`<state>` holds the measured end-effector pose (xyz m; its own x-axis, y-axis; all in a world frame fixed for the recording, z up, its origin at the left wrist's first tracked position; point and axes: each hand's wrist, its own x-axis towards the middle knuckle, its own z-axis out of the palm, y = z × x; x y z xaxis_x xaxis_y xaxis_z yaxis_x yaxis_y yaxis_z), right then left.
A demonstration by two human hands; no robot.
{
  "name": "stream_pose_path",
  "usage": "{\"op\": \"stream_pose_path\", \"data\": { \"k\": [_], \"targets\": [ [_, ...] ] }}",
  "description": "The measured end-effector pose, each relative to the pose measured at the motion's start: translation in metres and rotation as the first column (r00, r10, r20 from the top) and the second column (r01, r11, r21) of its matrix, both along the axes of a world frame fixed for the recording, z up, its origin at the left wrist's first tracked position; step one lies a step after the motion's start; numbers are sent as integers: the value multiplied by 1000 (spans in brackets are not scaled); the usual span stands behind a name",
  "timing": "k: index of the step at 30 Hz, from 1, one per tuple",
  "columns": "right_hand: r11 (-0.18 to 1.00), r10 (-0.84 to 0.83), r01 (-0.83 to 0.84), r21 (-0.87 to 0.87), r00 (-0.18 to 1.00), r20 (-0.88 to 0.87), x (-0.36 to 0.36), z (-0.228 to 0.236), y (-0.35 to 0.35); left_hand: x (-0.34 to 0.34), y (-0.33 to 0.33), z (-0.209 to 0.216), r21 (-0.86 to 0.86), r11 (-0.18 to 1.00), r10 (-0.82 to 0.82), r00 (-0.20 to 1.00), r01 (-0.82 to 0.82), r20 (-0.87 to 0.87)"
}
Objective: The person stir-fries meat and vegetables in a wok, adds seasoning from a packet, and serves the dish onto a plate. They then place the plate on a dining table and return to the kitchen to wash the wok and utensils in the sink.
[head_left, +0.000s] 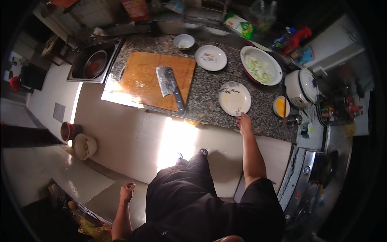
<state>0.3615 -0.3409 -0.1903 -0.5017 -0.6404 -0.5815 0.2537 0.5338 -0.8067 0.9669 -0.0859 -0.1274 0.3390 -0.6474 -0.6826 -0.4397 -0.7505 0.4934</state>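
Right of centre in the frame, the right hand [244, 122] pinches the lower rim of a cream plate [234, 98] on the speckled desk [205, 99] — at lower left, the left hand [127, 192] hangs, fingers loosely curled, slightly apart.

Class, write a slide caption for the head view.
Right hand at the rim of the nearer plate, cleaver on the wooden board.

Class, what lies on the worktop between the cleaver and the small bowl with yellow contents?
In the head view, a pale patterned plate lies between the cleaver and the bowl, with the right hand at its near rim.
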Motion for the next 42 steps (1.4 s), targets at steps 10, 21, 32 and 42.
{"op": "stream_pose_path", "data": {
  "k": [10, 21, 32, 42],
  "targets": [
    [974, -52, 16, -225, 986, -157, 29, 65, 12, -91, -214, 49, -173, 960, -275, 869, 222, -411],
    [860, 431, -477, -182, 870, -240, 310, 129, -168, -85, -401, 74, -83, 959, -20, 226, -272, -974],
    [548, 827, -836, -35, 547, -130, 616, 80, -371, 190, -570, 25, -122, 661, 231, 355, -740, -906],
    [594, 608, -799, 98, 366, -705, 728, 130, -581, 277, -683, -36, -93, 696, 330, 433, -712, -839]
  ]
}}
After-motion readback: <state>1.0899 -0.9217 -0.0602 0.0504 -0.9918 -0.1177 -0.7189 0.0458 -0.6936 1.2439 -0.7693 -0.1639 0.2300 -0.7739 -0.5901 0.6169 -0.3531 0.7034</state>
